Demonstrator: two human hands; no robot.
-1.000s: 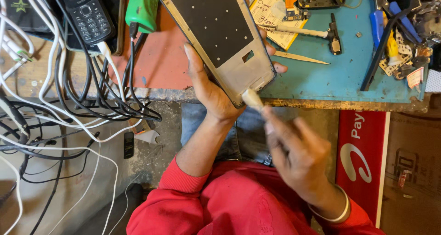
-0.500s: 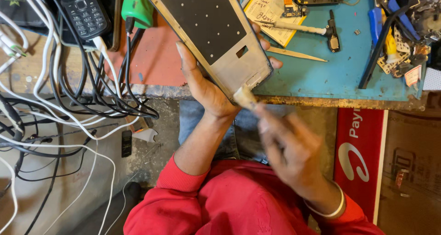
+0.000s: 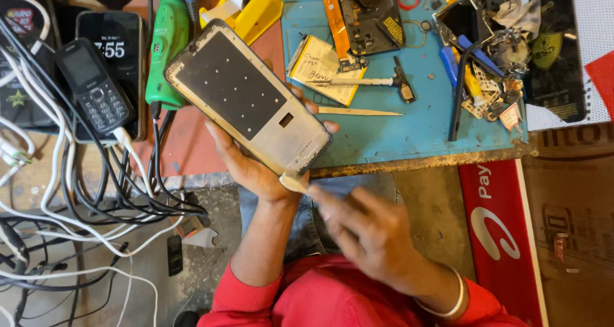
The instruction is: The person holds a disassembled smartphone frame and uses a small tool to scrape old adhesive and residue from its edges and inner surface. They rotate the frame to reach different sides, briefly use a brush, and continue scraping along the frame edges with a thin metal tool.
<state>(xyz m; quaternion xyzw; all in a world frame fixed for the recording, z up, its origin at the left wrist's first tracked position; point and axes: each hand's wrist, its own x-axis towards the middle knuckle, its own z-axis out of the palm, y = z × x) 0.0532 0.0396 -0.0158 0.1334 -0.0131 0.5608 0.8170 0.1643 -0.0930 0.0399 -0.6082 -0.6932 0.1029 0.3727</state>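
The tabletop (image 3: pixel 192 154) spans the upper part of the frame, with a blue work mat (image 3: pixel 409 129) on its right half. A tangle of black and white cables (image 3: pixel 83 199) fills the left side and hangs off the front edge. A stripped phone frame (image 3: pixel 246 103), inner face up and tilted diagonally, sits at centre, above the tabletop's front edge. The left hand (image 3: pixel 252 167) supports it from beneath, grip closed around the frame's lower end. The right hand (image 3: pixel 368 231), lower centre and blurred, has its grip pinched on a small pale pick (image 3: pixel 293 183), whose tip touches the frame's bottom corner. A green tool (image 3: pixel 167 52) lies just left of the frame. A dark keypad phone (image 3: pixel 93 93) rests at upper left. A small hammer (image 3: pixel 371 82) and a thin pale stick (image 3: pixel 358 112) lie on the mat.
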